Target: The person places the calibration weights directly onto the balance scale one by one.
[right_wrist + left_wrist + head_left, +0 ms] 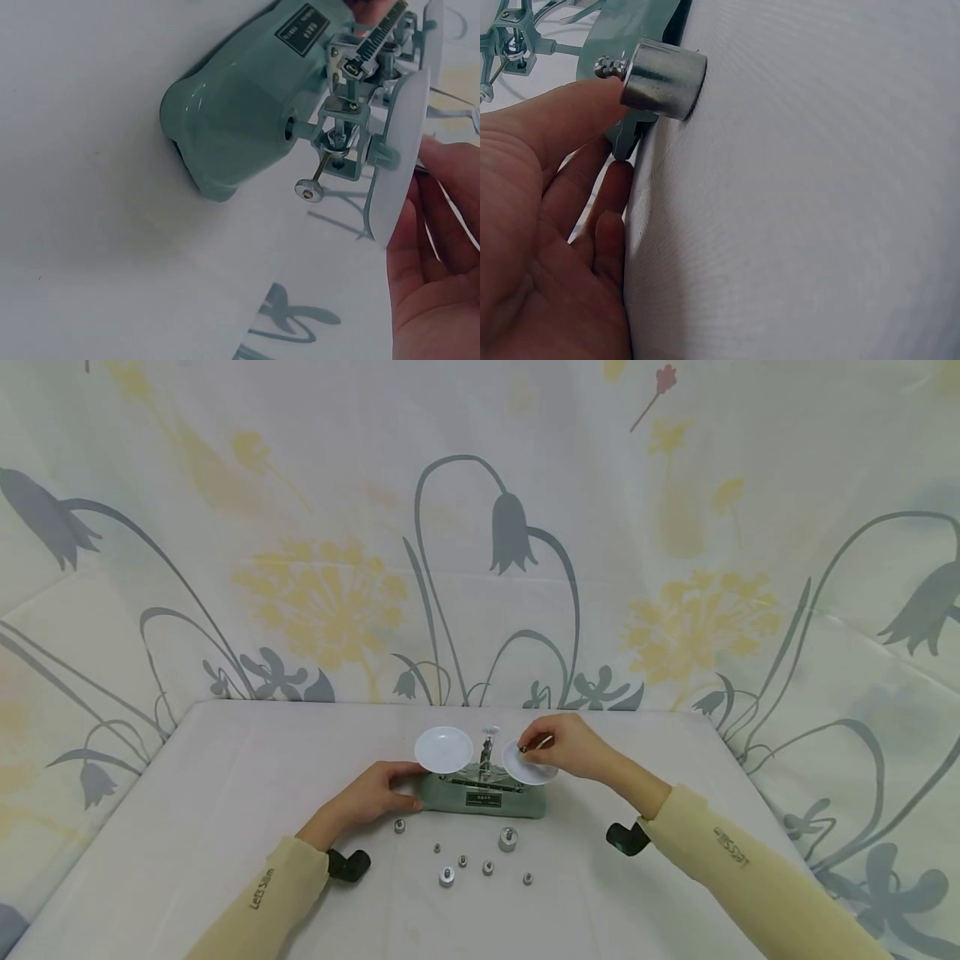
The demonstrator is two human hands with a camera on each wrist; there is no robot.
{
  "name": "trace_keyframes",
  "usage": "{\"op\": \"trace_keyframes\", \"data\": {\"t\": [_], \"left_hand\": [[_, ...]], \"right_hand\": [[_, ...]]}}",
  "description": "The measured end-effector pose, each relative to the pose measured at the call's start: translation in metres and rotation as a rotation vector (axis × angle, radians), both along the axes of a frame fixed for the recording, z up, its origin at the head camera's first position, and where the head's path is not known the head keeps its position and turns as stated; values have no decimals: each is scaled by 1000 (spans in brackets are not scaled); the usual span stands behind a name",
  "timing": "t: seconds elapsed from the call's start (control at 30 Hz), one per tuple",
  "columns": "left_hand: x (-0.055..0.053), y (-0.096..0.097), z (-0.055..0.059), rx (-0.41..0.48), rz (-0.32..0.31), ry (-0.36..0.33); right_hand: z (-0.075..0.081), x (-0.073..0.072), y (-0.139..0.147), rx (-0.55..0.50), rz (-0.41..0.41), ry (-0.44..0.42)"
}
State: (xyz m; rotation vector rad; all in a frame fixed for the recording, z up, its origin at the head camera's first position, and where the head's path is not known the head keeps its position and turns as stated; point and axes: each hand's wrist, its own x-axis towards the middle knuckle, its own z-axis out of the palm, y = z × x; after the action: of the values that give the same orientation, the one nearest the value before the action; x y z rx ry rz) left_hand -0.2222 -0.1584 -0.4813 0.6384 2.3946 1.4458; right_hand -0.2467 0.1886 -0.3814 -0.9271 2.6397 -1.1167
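A green balance scale [442, 797] stands on the white table with a white pan on each side. My left hand [371, 795] holds the left end of its base, thumb at the front and fingers behind. Over the right pan [537, 774], my right hand [570, 745] pinches a small metal weight [522, 749], mostly covered by the fingers. In the right wrist view the fingers [450, 180] are partly hidden behind that pan. The left pan [444, 750] holds nothing visible. A knobbed metal weight [666, 79] appears close in the left wrist view.
Several silver weights of different sizes are spread in front of the scale, among them a large one [507, 839] and a medium one [447, 877]. One more weight [400, 826] lies near my left hand. A flower-patterned curtain [337, 610] hangs behind the table.
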Motion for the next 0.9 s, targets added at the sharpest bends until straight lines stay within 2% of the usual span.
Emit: {"op": "trace_keyframes", "data": {"t": [0.4,0.67,0.9], "left_hand": [[0,-1,0,0,4,9],[0,-1,-1,2,-17,29],[0,0,1,-4,-3,19]], "right_hand": [[2,2,-4,5,-3,-16],[1,0,-3,16,1,7],[4,-1,-1,20,-12,4]]}}
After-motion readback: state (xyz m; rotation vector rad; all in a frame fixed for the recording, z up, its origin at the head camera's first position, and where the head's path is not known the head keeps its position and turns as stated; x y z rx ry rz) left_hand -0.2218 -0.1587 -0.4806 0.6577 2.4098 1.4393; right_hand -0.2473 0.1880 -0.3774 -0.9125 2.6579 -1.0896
